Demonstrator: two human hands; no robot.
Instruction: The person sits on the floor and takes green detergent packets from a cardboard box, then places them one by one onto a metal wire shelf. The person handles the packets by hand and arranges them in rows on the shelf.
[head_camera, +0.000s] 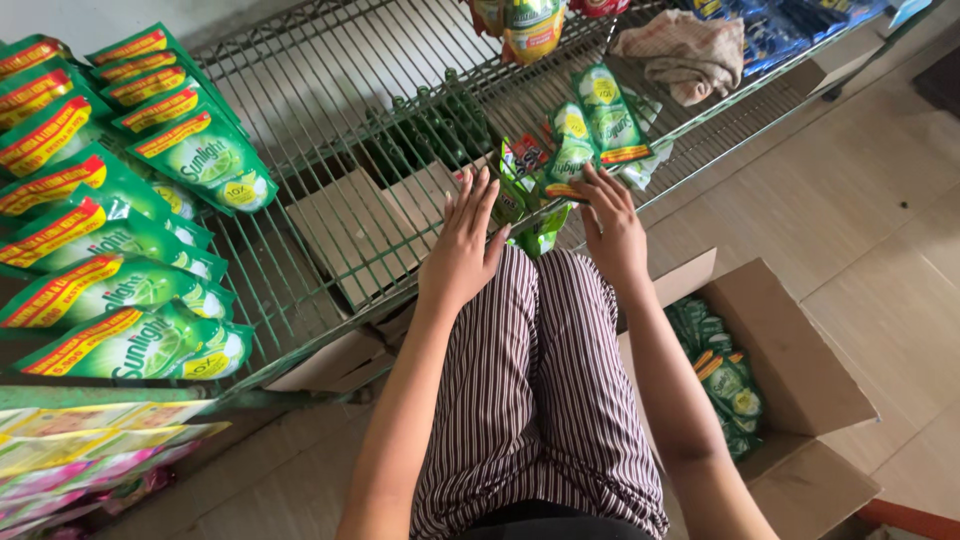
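Two hands work at a green wire shelf (330, 90), the biggest thing in view, and the step in hand looks like stocking it with green refill pouches. Behind the right grip, low at the person's right side, stands an open cardboard box (800, 370) with more pouches (725, 385) left in it. Far to the left of both grips a stacked row of large green pouches (120, 230) already fills that end of the shelf, while the wire straight ahead of the left grip lies bare, with flattened cardboard (360, 235) showing under it. Beyond the right grip, further back on the shelf, lie a crumpled cloth (685, 50) and some blue packs (770, 30).

Striped trousers (545, 390) run between the forearms up to the shelf edge.

Right hand (612, 228): fingers closed on the lower edge of a small bunch of pouches (590, 135), which fans up and away from the grip and rests on the wire. Left hand (462, 245): released, fingers spread and straight, holding nothing; its fingertips sit just left of a few more small pouches (525, 200) hanging at the shelf edge between the two grips.

By my reading the bunch is being set down or squared up, not yet arranged. The next move seems to call for the free left hand to steady or take the loose pouches beside it, and for care that the slippery packs do not slide off the edge or through the wire gaps.
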